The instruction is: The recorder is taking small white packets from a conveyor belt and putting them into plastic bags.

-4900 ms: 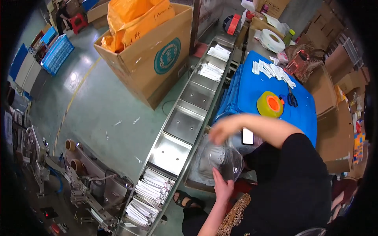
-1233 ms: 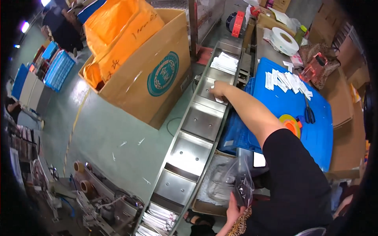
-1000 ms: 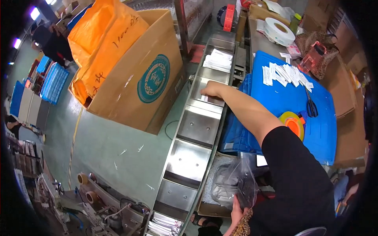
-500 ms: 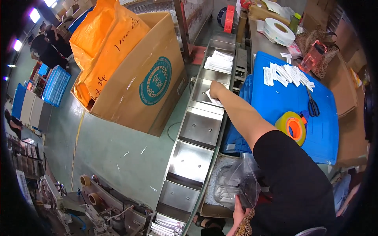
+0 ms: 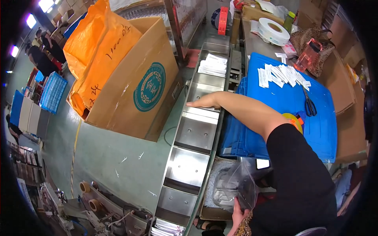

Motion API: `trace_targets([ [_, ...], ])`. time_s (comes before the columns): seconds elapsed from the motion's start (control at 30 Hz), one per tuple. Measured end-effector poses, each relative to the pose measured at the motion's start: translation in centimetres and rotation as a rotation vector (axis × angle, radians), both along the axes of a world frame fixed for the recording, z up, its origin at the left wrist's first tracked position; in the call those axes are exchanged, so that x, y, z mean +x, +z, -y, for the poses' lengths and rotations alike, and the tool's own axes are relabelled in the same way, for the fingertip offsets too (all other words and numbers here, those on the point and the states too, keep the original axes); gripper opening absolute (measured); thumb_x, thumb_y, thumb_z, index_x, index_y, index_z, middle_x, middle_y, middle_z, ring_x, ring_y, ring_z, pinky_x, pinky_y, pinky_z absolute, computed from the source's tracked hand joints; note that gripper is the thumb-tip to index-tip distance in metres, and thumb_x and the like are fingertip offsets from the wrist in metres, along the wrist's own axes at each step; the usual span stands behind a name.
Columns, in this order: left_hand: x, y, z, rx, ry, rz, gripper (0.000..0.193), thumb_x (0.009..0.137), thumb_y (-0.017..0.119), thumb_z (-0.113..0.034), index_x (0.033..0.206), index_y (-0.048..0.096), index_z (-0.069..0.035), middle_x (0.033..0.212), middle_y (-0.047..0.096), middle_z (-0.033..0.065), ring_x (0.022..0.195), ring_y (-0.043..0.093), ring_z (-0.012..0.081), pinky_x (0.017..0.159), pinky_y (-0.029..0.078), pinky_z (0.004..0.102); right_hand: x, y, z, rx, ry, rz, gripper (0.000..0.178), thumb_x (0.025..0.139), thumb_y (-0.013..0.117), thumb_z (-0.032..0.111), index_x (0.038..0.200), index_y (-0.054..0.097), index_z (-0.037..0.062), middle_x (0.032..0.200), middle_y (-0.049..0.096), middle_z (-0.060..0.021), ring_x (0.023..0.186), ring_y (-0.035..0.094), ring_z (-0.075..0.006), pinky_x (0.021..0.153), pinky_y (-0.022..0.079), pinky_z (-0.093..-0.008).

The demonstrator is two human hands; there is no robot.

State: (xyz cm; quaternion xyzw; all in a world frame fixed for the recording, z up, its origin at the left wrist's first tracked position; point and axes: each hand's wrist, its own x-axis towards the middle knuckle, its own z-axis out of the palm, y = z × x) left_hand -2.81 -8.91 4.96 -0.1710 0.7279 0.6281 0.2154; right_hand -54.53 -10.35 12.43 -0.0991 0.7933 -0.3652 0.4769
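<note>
My right hand (image 5: 205, 101) lies across a compartment of the metal conveyor (image 5: 195, 134), fingers stretched toward its left edge. A sliver of a white packet (image 5: 212, 109) shows under the hand; most of it is hidden. Low in the view, my left hand (image 5: 238, 214) grips a clear plastic bag (image 5: 246, 188) with white packets (image 5: 226, 188) in it. Its fingers are partly hidden by the bag. Farther up the conveyor, one compartment holds a pile of white packets (image 5: 213, 64). Another pile of packets (image 5: 167, 228) sits in the nearest compartment.
Right of the conveyor, a blue lid (image 5: 321, 137) bears loose white packets (image 5: 283, 73), black scissors (image 5: 310, 104) and a tape roll (image 5: 293, 118) mostly behind my arm. At left stands a large cardboard box (image 5: 122, 98) with an orange sack (image 5: 98, 43). Machinery (image 5: 114, 214) is at lower left.
My right hand has turned from pointing down at the packet to lying flat across the compartment, fingers leftward. My forearm now covers most of the tape roll. The left hand keeps the bag.
</note>
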Motion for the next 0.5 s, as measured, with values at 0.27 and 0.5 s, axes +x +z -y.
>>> trace_targets([
  [0.27, 0.8, -1.3, 0.6, 0.034, -0.017, -0.055, 0.086, 0.070, 0.062, -0.016, 0.140, 0.012, -0.001, 0.136, 0.032, 0.0220, 0.120, 0.040, 0.0342, 0.095, 0.037, 0.0345, -6.9, 8.0, -3.8, -0.203, -0.281, -0.997, 0.028, 0.078, 0.058, 0.014, 0.105, 0.053, 0.0053, 0.091, 0.062, -0.0120, 0.082, 0.060, -0.0233, 0.073, 0.047, -0.0371],
  [0.5, -2.9, 0.8, 0.2, 0.150, 0.172, 0.098, 0.068, 0.079, 0.055, -0.008, 0.140, 0.024, -0.009, 0.125, 0.045, 0.0168, 0.109, 0.047, 0.0248, 0.092, 0.037, 0.0309, -15.6, 3.5, -7.4, 0.105, -0.201, -1.184, 0.023, 0.084, 0.048, 0.014, 0.105, 0.055, 0.0099, 0.099, 0.060, -0.0181, 0.094, 0.055, -0.0363, 0.079, 0.044, -0.0418],
])
